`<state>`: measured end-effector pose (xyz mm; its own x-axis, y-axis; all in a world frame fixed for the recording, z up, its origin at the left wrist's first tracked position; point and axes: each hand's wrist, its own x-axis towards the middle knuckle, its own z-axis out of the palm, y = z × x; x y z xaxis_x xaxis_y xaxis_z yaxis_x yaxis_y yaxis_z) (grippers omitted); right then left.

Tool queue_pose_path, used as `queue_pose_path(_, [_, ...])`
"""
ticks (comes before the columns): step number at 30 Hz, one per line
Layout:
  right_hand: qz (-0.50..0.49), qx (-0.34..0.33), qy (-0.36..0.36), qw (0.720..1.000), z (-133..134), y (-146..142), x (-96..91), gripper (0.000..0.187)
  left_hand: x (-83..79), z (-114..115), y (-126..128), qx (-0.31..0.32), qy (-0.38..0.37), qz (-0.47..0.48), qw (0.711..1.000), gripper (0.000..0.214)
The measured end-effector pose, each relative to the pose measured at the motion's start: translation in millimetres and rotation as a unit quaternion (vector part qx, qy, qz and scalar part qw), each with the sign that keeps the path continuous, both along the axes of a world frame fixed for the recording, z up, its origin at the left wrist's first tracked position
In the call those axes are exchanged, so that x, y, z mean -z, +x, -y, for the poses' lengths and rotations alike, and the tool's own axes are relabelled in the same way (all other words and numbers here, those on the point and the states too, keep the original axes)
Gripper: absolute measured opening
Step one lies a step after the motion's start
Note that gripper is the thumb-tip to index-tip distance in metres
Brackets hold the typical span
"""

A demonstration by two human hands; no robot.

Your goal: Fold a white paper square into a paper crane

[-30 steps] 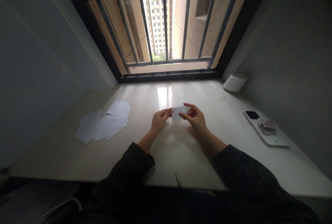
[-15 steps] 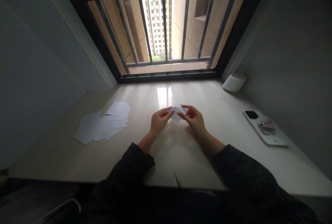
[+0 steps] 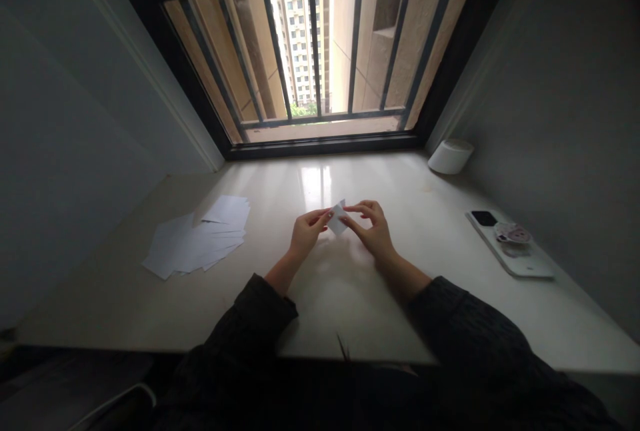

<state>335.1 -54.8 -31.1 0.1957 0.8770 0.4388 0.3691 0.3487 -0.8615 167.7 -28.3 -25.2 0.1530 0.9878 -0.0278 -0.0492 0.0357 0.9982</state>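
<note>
A small folded piece of white paper (image 3: 337, 220) is held up between my two hands, above the middle of the pale counter. My left hand (image 3: 306, 231) pinches its left side between thumb and fingers. On the other side, my right hand (image 3: 373, 226) grips the right edge with the thumb in front and the fingertips near the top corner. The paper looks roughly diamond-shaped, with a narrow point sticking up at the top. Its finer folds are too small to make out.
Several loose white sheets (image 3: 200, 238) lie fanned out on the counter (image 3: 320, 311) at the left. To the right rests a phone (image 3: 523, 261) with a round grip on its back. A white cylindrical object (image 3: 451, 156) stands by the barred window (image 3: 320, 144).
The right part of the paper has folded inward, so it looks narrower with a point at the top. My right hand has shifted slightly left.
</note>
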Motion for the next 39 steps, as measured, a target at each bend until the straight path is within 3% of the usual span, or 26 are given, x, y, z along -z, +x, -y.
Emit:
queue_pose_path(8, [-0.026,-0.09,0.03,0.995,-2.7,-1.3,2.3,0.035,-2.9,2.3,1.7,0.008,-0.039,0.033,0.999,0.04])
queue_pose_path(15, [-0.04,-0.109,0.034,0.993,1.1,-5.9,4.9,0.044,-0.6,2.4,2.0,0.012,-0.043,0.05,0.998,0.041])
queue_pose_path(20, [-0.015,-0.084,0.038,0.996,1.8,-5.1,2.5,0.037,2.3,1.1,0.6,0.041,0.005,0.016,0.999,0.048])
queue_pose_path(24, [-0.015,-0.078,0.044,0.996,0.0,-4.8,3.0,0.033,4.0,2.4,-0.3,0.057,0.073,-0.065,0.994,0.047])
queue_pose_path(29, [-0.029,-0.088,0.048,0.995,-2.2,-6.1,7.4,0.029,1.0,7.3,0.5,-0.014,0.148,-0.158,0.976,0.039])
queue_pose_path(34, [-0.029,-0.097,0.051,0.994,-1.7,-6.9,7.3,0.029,-4.7,9.4,1.0,-0.015,0.196,-0.144,0.97,0.029])
queue_pose_path(39, [-0.019,-0.092,0.05,0.994,-0.1,-7.6,3.8,0.023,-1.8,7.7,2.7,0.009,0.168,-0.085,0.982,0.029])
